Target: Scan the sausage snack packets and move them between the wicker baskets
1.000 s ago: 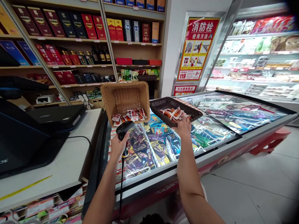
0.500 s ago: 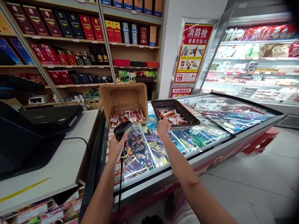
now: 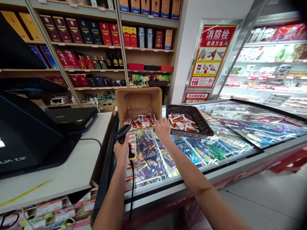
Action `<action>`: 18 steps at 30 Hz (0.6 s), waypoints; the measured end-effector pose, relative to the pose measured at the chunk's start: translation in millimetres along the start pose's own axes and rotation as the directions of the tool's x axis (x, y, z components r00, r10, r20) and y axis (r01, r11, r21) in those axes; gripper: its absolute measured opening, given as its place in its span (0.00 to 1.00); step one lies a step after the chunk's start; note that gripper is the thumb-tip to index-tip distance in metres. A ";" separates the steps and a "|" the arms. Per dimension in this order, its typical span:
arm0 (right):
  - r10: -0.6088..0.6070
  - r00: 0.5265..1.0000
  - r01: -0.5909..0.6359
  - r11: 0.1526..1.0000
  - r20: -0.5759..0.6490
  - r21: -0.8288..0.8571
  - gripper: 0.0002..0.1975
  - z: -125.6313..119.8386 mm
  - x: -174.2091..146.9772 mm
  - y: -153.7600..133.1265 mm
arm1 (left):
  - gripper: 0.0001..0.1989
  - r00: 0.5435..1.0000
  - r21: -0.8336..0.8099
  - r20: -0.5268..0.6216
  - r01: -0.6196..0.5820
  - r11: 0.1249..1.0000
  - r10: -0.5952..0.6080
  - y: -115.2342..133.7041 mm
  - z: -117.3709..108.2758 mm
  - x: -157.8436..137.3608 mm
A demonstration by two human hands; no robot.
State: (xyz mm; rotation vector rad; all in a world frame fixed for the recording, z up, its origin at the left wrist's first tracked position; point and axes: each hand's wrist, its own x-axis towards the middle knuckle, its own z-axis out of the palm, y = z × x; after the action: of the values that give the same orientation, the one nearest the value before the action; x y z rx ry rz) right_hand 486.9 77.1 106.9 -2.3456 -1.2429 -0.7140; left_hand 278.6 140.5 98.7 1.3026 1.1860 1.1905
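Note:
A black barcode scanner [image 3: 122,133] is gripped in my left hand [image 3: 122,150], its head pointing up and its cable hanging down over the freezer edge. My right hand [image 3: 163,130] is closed between the two baskets; whatever its fingers hold is hidden. To its right, the dark brown wicker basket [image 3: 205,125] contains several wrapped sausages [image 3: 178,119]. A light tan wicker basket [image 3: 139,92], tipped toward me, has more wrapped sausages [image 3: 145,120] along its lower side. Both baskets rest on the glass top of a chest freezer [image 3: 153,191].
On the left a white counter [image 3: 72,159] carries a black checkout terminal [image 3: 28,137]. Shelves of boxed bottles [image 3: 83,30] line the back wall. A fire-hydrant poster [image 3: 211,56] hangs behind the freezer, and a red stool [image 3: 287,164] stands at right.
My right hand has moved left, out of the dark basket to the gap between the baskets. The scanner has tilted a little in my left hand. The whole view has shifted left.

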 end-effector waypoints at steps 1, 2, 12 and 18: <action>-0.043 0.998 0.042 0.999 0.050 0.030 0.18 3.6 8.1 -9.8 | 0.27 1.000 -0.013 -0.019 0.005 1.000 -0.005 -0.5 -0.4 1.2; -0.062 0.992 0.056 0.997 0.108 0.061 0.17 9.1 17.0 -20.4 | 0.26 1.000 -0.028 -0.029 0.008 1.000 -0.009 -1.1 -0.7 2.1; 0.084 0.895 -0.150 0.982 0.437 0.118 0.22 74.1 56.1 -84.0 | 0.25 1.000 -0.029 0.024 0.000 1.000 0.000 0.8 -0.1 -6.6; -0.035 0.908 -0.013 0.994 0.418 0.113 0.19 79.5 48.6 -66.9 | 0.25 0.999 -0.004 0.040 -0.011 1.000 0.011 5.8 2.7 -11.9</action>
State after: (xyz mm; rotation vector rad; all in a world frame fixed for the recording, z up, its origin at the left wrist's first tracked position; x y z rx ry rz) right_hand 473.9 187.7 79.6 -2.4751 -1.4248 -0.1283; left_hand 281.0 128.2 103.7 1.3258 1.1492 1.1688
